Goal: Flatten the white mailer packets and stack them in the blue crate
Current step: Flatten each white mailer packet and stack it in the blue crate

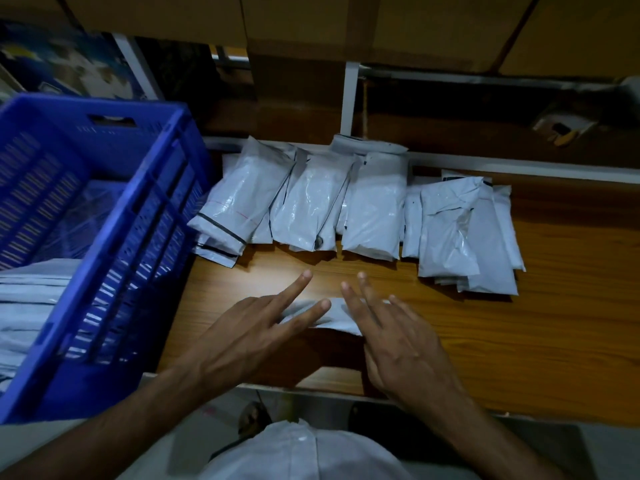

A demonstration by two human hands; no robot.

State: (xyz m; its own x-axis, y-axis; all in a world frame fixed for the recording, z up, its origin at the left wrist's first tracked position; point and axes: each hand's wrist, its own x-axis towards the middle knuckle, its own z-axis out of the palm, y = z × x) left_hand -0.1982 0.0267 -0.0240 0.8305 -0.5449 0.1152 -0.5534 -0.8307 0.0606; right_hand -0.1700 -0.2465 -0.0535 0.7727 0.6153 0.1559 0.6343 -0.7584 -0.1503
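Note:
A white mailer packet (336, 315) lies flat on the wooden shelf (519, 341), mostly covered by both hands. My left hand (249, 334) presses on its left part with straight, spread fingers. My right hand (394, 337) lies on its right part, fingers straight and pointing away from me. Several puffy white mailer packets (311, 206) lie in a row farther back on the shelf. The blue crate (138, 237) stands tilted at the left, with a stack of flattened white packets (31, 306) inside it.
Cardboard boxes (311, 26) fill the shelf above. A white metal upright (349, 98) stands behind the packets. More packets (485, 230) overlap at the right of the row. My white-clad torso (298, 452) is at the bottom edge.

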